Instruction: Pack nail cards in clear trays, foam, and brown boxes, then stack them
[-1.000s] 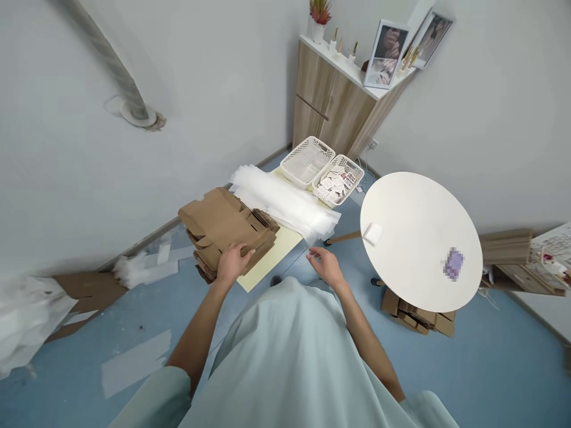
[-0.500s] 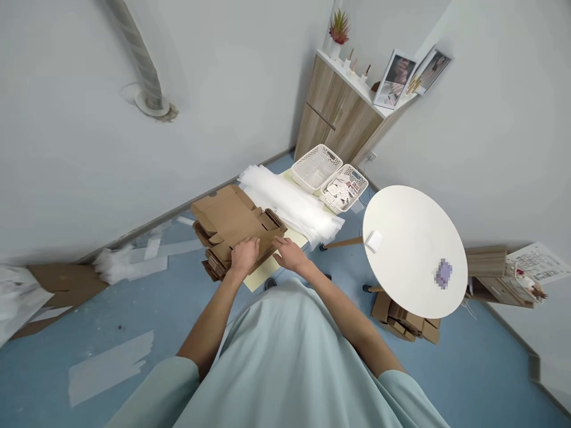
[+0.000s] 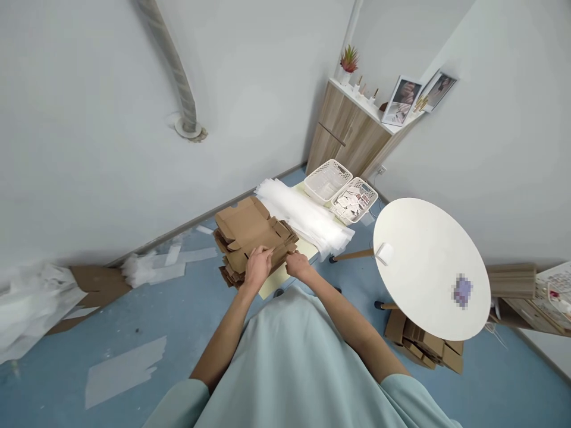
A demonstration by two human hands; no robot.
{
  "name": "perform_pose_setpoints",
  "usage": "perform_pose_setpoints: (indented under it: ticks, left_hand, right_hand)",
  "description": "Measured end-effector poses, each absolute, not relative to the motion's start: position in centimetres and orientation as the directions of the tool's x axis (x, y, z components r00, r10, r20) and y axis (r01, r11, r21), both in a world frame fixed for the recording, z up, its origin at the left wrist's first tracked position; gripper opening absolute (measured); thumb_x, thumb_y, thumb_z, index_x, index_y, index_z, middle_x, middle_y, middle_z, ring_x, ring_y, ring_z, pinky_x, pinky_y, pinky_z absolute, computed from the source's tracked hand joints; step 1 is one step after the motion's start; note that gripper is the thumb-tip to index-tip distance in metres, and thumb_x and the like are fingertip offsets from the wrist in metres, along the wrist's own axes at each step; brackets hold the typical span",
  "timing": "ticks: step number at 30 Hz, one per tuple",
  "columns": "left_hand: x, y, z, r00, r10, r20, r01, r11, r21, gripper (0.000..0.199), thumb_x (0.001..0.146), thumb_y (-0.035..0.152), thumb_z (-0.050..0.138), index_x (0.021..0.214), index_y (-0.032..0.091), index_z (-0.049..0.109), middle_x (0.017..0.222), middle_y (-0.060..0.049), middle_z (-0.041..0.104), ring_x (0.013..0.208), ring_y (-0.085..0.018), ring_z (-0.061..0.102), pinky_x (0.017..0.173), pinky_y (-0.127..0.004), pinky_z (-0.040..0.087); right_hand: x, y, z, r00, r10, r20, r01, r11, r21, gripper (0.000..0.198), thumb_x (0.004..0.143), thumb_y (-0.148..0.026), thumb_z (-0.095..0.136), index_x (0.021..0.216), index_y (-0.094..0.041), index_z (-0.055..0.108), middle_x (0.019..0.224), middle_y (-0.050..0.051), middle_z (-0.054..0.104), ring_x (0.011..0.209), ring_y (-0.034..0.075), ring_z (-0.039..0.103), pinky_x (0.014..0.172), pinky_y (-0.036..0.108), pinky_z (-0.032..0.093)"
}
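A stack of flattened brown cardboard boxes [image 3: 247, 224] lies on a low table with a pale yellow top [image 3: 306, 248]. My left hand [image 3: 259, 267] grips the near edge of the top cardboard box, its fingers bent over the flap. At that box's right corner my right hand [image 3: 298, 265] is closed, with the fingertips pinched on the cardboard. The fingertips of both hands are partly hidden. Behind the stack, a pile of white foam sheets [image 3: 303, 213] stretches across the same table.
Two white plastic baskets stand at the table's far end: one basket [image 3: 322, 191] with clear packets, the other [image 3: 371, 205] with printed cards. To the right is a round white table [image 3: 419, 255], with more folded cardboard [image 3: 426, 345] beneath. A wooden cabinet [image 3: 343, 134] fills the corner.
My right hand has closed from spread fingers onto the cardboard's right corner. My left hand stays at the near edge. The whole view has shifted, so things appear lower and further right.
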State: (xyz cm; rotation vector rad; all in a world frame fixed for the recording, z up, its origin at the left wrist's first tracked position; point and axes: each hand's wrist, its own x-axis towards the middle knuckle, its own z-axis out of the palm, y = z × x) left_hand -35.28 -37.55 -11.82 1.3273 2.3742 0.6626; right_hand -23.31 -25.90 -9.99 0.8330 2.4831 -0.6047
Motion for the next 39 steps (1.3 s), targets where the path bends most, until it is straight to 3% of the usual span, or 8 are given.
perform_pose_setpoints:
  ticks: [5,8,11,15,19,24,29,39]
  left_hand:
    - [-36.3,-38.9,-6.3,-0.553,0.817,0.165,0.707,0.355,0.611,0.053,0.102,0.016,0.037,0.144,0.025,0.069,0.145,-0.009,0.067,0.134,-0.028,0.062,0.116,-0.045,0.051]
    - [-36.5,-39.1,-3.1,-0.543,0.76,0.357,0.75,0.248,0.613,0.057,0.106,0.016,0.033,0.155,0.028,0.059,0.154,-0.006,0.062,0.147,-0.026,0.054,0.123,-0.048,0.047]
    - [-35.9,-37.9,-0.7,-0.45,0.704,0.55,0.823,0.086,0.562,0.057,0.109,0.018,0.031,0.161,0.03,0.05,0.156,-0.006,0.062,0.15,-0.024,0.052,0.125,-0.049,0.047]
    - [-33.1,-34.3,1.3,-0.257,0.694,0.672,0.883,-0.114,0.455,0.059,0.11,0.017,0.03,0.165,0.033,0.044,0.158,-0.005,0.06,0.153,-0.024,0.048,0.125,-0.05,0.048]
    - [-28.3,-29.4,2.2,0.0,0.712,0.702,0.875,-0.34,0.344,0.065,0.109,0.009,0.025,0.168,0.032,0.036,0.16,-0.006,0.058,0.156,-0.023,0.043,0.123,-0.05,0.05]
    - [-20.7,-23.1,1.4,0.288,0.689,0.666,0.755,-0.591,0.285,0.066,0.109,0.007,0.027,0.17,0.03,0.032,0.161,-0.009,0.055,0.157,-0.025,0.04,0.124,-0.05,0.048]
    - [-11.3,-17.1,-0.6,0.508,0.603,0.616,0.58,-0.767,0.272,0.064,0.11,0.008,0.032,0.17,0.03,0.031,0.161,-0.009,0.055,0.157,-0.025,0.039,0.124,-0.049,0.049]
    - [6.5,-7.6,-9.2,0.765,0.458,0.452,0.338,-0.884,0.323,0.064,0.107,0.004,0.035,0.167,0.024,0.037,0.161,-0.014,0.054,0.16,-0.025,0.033,0.126,-0.051,0.045]
  right_hand:
    - [-22.4,-26.5,-9.5,-0.742,0.474,-0.474,0.648,0.688,-0.325,0.033,0.098,-0.019,0.064,0.13,-0.019,0.07,0.148,0.017,0.066,0.131,0.033,0.066,0.1,0.042,0.059]
    - [-21.0,-25.8,-8.4,-0.782,0.518,-0.347,0.622,0.605,-0.497,0.035,0.103,-0.026,0.059,0.137,-0.022,0.068,0.153,0.014,0.062,0.128,0.028,0.069,0.102,0.039,0.058]
    - [-18.8,-23.5,-5.2,-0.708,0.684,-0.176,0.558,0.39,-0.732,0.039,0.108,-0.038,0.05,0.139,-0.021,0.067,0.141,0.013,0.071,0.111,0.025,0.075,0.098,0.038,0.059]
    - [-13.9,-19.3,1.9,-0.523,0.852,-0.006,0.359,0.215,-0.908,0.052,0.108,-0.06,0.042,0.123,-0.021,0.073,0.115,0.01,0.08,0.097,0.022,0.076,0.084,0.034,0.061]
    - [-7.0,-16.5,7.3,-0.3,0.953,0.043,0.329,0.146,-0.933,0.055,0.092,-0.071,0.065,0.103,-0.018,0.077,0.1,0.01,0.081,0.085,0.023,0.075,0.072,0.032,0.06]
    - [2.7,-15.5,7.5,-0.027,0.999,-0.024,0.321,-0.014,-0.947,0.053,0.081,-0.07,0.078,0.091,-0.019,0.078,0.092,0.01,0.081,0.08,0.023,0.075,0.059,0.029,0.057]
    - [13.1,-15.1,4.9,0.179,0.966,-0.185,0.18,-0.217,-0.959,0.057,0.073,-0.066,0.085,0.1,-0.016,0.074,0.096,0.011,0.081,0.075,0.022,0.074,0.043,0.023,0.049]
    - [31.3,-12.1,-2.4,0.392,0.868,-0.305,0.058,-0.354,-0.933,0.057,0.076,-0.058,0.075,0.114,-0.017,0.067,0.104,0.011,0.082,0.08,0.021,0.074,0.05,0.023,0.05]
